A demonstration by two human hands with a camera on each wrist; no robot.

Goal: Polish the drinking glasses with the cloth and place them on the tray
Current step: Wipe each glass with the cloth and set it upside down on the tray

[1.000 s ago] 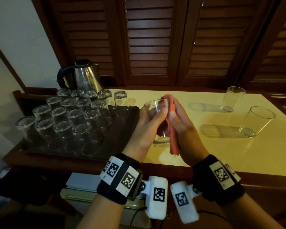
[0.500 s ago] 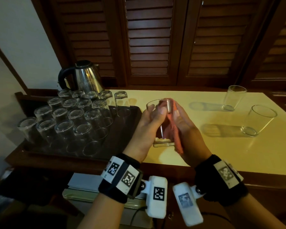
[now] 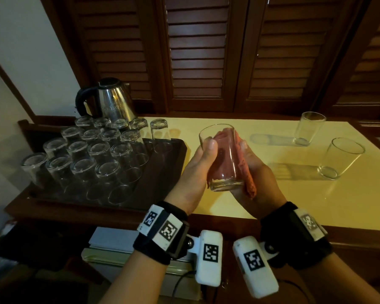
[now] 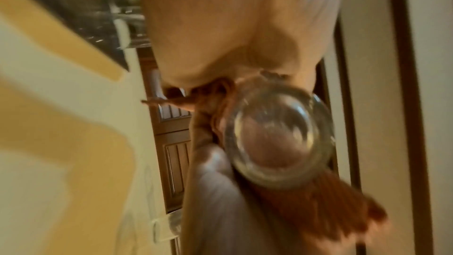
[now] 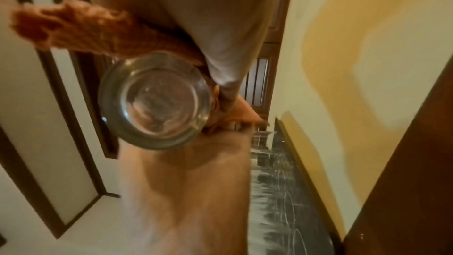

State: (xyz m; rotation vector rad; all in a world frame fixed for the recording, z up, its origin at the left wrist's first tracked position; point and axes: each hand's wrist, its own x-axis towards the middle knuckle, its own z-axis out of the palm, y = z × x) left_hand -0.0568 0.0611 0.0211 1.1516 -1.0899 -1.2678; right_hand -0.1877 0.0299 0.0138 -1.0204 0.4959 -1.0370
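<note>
Left hand [image 3: 195, 170] grips glass [image 3: 223, 159] above near table [image 3: 294, 194] edge; right hand [image 3: 256, 178] clutches cloth [image 3: 242, 170]. Since a second ago I've pushed cloth from outside wall into glass, so inside polish underway. Tray [image 3: 162, 178] left, two glasses [image 3: 308, 131] waiting far right.

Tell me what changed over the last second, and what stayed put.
The pink cloth slid from the rim down along the side of the held glass, now wrapped behind it, with the right hand following. The left hand keeps its grip. The tray, its upturned glasses and the two glasses on the counter stayed.
</note>
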